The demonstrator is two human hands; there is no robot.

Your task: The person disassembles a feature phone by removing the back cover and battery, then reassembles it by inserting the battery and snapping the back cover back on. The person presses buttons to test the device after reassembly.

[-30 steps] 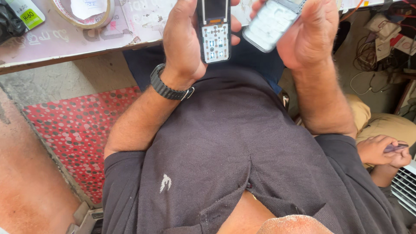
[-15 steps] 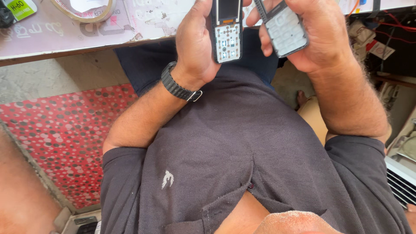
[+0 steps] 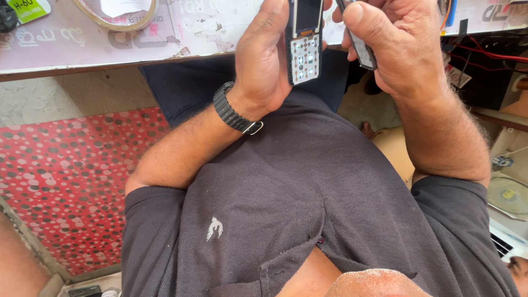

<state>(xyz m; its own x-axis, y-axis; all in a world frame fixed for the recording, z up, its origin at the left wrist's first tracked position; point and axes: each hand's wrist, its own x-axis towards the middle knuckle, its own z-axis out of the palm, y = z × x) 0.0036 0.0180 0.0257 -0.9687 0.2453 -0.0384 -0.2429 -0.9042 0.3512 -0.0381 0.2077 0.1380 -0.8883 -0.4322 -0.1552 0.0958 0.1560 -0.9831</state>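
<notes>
Clearly both hands are raised over the lap, in front of the edge of the surface (image 3: 82,49). The left hand (image 3: 264,60) has its grip wrapped round a bar phone (image 3: 305,41) with its front cover off, the bare white keypad board facing the camera; thumb on one long edge, fingers hidden behind. The right hand (image 3: 401,44) is closed on a thin dark-edged piece (image 3: 357,41), seen almost edge-on, likely the phone's cover or keypad panel, though its face cannot be read from here. The two parts sit just beside each other, not touching.

Risks, as I judge them: the phone is held only by its edges above the lap and the red dotted mat (image 3: 71,176), so a loosened grip would drop it to the floor. The open keypad contacts are exposed, and a thumb sliding across could smear or scratch them. If the panel is brought on tilted, as it now sits, its clips may bind or snap. The roll of tape (image 3: 115,14) on the surface lies well apart and poses no hazard.
</notes>
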